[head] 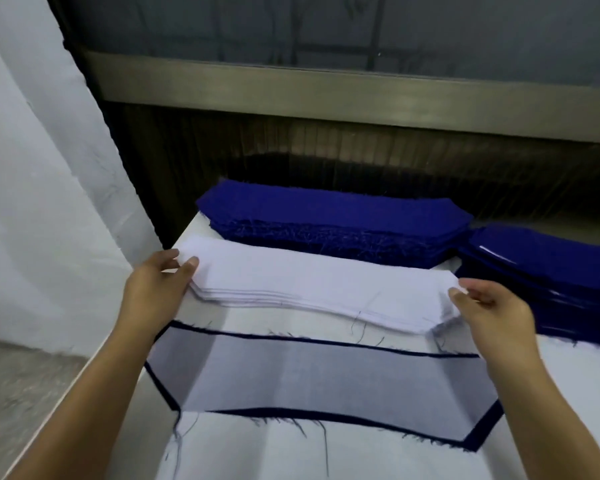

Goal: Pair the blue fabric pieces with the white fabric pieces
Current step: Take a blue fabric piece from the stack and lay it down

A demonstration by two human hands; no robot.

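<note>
On the white table, along its far edge, a thick blue stack is seen: long strips with clipped, angled ends, the cut sides matted with frayed thread. A second blue stack is noted at the right edge, just beside the first, its top face glossy under the light. Toward the near edge a finished pair is laid flat: a thin, half-sheer white piece on a slightly larger blue one, so that only a dark border shows all round. Between this pair and the far stack lies the white stack, a low pile of the same long shape, matte, its layers stepped at the left end. The left end is pinched by the left hand, thumb on top; the right end is pinched between thumb and fingers of the right hand. How many layers are taken cannot be told. The step is judged to be the lifting of a white piece for pairing. A single layer must next be peeled off, and a blue piece is needed under it, angled ends matched. Loose threads are scattered near the pair.
</note>
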